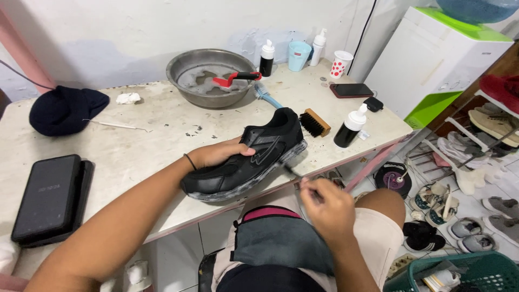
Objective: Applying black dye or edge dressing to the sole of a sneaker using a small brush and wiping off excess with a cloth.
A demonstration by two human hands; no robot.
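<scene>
The black sneaker [246,157] lies on its side at the near edge of the worn white table [157,135], our left hand [219,153] closed over its upper to steady it. Behind it we see a metal basin [208,75] holding a red brush [233,79], then a wooden brush [315,123] just beside the heel and a black pump bottle [348,128] nearby. Our right hand [324,208] pinches a thin dark tool [292,169] whose tip meets the grey sole.
</scene>
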